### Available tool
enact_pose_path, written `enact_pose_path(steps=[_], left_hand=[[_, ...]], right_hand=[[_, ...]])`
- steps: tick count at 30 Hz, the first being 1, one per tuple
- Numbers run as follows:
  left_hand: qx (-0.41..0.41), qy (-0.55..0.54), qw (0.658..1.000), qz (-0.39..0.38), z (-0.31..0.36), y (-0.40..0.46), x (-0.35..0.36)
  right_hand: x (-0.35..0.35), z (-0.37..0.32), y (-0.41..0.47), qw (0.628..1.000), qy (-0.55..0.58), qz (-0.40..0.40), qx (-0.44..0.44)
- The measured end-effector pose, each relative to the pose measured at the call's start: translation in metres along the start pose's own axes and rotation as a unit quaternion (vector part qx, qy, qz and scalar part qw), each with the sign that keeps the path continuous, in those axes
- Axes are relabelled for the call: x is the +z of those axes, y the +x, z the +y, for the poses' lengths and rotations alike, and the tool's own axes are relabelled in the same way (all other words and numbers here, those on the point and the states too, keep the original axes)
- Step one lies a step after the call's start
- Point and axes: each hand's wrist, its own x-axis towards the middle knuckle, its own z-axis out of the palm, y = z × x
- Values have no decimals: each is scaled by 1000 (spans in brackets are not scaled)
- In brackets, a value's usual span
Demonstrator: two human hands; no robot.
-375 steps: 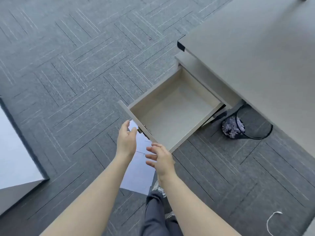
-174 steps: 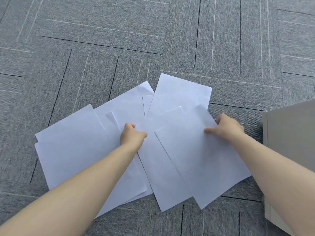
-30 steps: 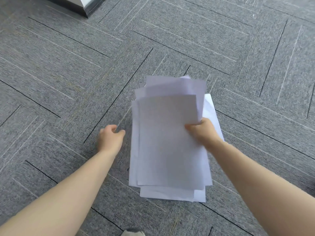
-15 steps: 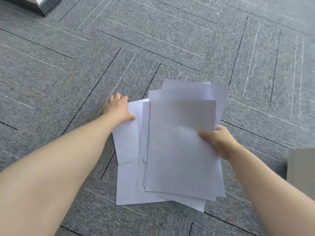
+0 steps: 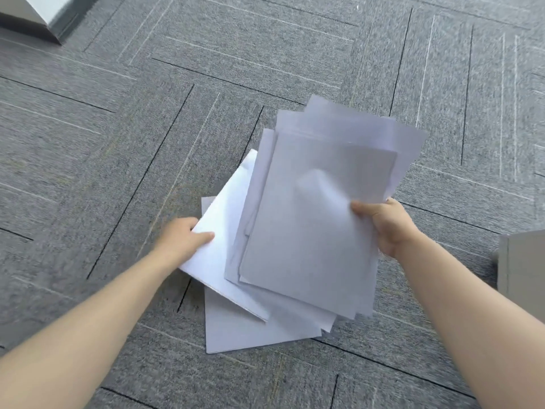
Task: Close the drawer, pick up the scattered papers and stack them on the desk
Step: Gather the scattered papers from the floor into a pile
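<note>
On the carpet [image 5: 88, 143] at 6 o'clock one sheet [image 5: 236, 329] remains; the left hand [image 5: 182, 240] has now pinched another sheet [image 5: 218, 255], the right hand [image 5: 386, 225] stays clamped on the gathered papers [image 5: 312, 231], so collecting is nearly finished.

We see our two forearms bare from wrist to frame edge, our left hand [image 5: 184, 239] and right hand [image 5: 386, 224] ungloved, ringless, without sleeves.
</note>
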Motion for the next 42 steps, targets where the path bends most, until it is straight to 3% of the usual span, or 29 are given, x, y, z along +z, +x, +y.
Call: enact_pose_path(steps=[4, 9, 16, 22, 27, 31, 35, 42], left_hand=[[-58, 76, 993, 62, -24, -38, 37], [-92, 55, 987, 121, -20, -50, 60], [-126, 31, 982, 138, -3, -51, 68], [-176, -10, 981, 84, -1, -41, 63], [-101, -127, 985, 60, -4, -46, 58], [-28, -204, 978, 11, -17, -43, 40], [57, -167, 982, 70, -30, -30, 3], [81, -307, 942, 111, -31, -20, -60]], right_hand=[[6, -1, 2, 1000, 4, -5, -2], [18, 3, -2, 999, -19, -36, -5], [18, 6, -4, 999, -46, -28, -4], [13, 9, -5, 999, -42, -24, 7], [9, 10, -8, 998, -51, -21, 13], [1, 14, -6, 993, -120, 12, 2], [-11, 12, 0, 980, -183, 71, -23], [-33, 4, 4, 964, -202, 165, -49]])
